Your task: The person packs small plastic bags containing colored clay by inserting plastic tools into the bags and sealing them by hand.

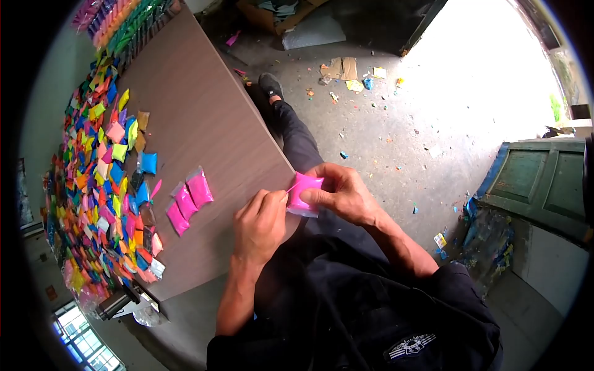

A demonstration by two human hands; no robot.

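A small plump pink packet [305, 184] with a clear plastic edge is held just past the table's edge, over my lap. My right hand [346, 195] grips it from the right, thumb pressed on its face. At its left side my left hand [261, 224] is closed in a pinch. A thin pink strand runs between those fingertips and the packet; whether it is part of the packet I cannot tell. Further left on the table lie several matching pink packets [199, 188] side by side, with a slim pink piece [156, 188] beyond them.
A large heap of many-coloured packets [102, 185] covers the left of the brown table [204, 102]. Bundled packets [127, 25] lie at its far end. Scraps and cardboard [340, 68] litter the floor. An open box [281, 15] stands beyond; a green door [538, 179] is at right.
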